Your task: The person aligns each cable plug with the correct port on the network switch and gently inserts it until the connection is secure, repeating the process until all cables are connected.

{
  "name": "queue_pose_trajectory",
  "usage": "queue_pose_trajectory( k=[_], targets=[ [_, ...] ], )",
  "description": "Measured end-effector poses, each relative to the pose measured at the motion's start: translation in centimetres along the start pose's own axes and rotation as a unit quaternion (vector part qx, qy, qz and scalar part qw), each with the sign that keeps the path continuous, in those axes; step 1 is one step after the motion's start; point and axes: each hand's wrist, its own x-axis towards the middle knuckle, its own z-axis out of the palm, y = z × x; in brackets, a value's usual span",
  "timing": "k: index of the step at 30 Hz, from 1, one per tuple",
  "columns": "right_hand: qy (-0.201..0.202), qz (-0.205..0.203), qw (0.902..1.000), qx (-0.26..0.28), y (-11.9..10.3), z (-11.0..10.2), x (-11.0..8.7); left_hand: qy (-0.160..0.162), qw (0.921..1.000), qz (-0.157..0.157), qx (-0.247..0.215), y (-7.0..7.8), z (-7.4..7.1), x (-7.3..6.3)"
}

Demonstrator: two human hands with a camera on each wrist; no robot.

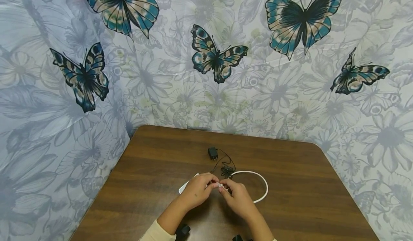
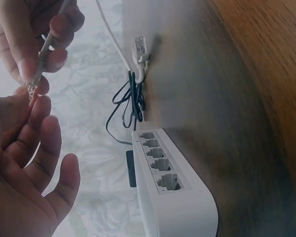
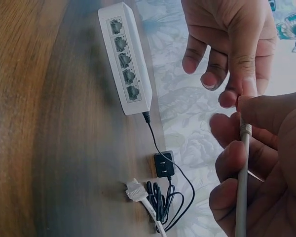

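Above the table, both hands meet at one end of a white network cable point(image 1: 266, 187). My left hand point(image 1: 197, 191) pinches the clear plug point(image 2: 32, 90) at its tip between thumb and forefinger, the other fingers spread loosely. Just behind the plug, my right hand point(image 1: 239, 198) grips the cable between thumb and fingers, and the cord runs back across its palm. Partly hidden behind my left hand in the head view is a white network switch point(image 3: 147, 74), its row of several ports facing me. The cable's other plug point(image 3: 135, 191) lies on the table near the switch.
A black power adapter point(image 1: 212, 153) lies farther back on the wooden table point(image 1: 290, 169). Its thin black cord point(image 1: 227, 170), partly bundled, runs to the end of the switch. Behind the table hangs a butterfly-patterned cloth point(image 1: 193, 101). Black gear point(image 1: 183, 231) sits at my left wrist.
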Motion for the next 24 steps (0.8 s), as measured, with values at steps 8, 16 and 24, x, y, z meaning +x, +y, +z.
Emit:
queue_pose_trajectory(
  k=[8, 16, 24],
  targets=[
    [0.032, -0.056, 0.9976, -0.024, 0.23, 0.17, -0.17, 0.025, 0.9994, 0.023, 0.008, 0.25, 0.04, 0.03],
    [0.071, -0.095, 0.9921, -0.04, 0.33, 0.31, -0.26, 0.042, 0.9979, 0.05, 0.005, 0.42, 0.03, -0.05],
    [0.101, -0.099, 0.9883, -0.057, 0.14, 0.47, -0.37, 0.064, 0.9957, 0.067, 0.0, 0.62, 0.14, 0.13]
  ],
)
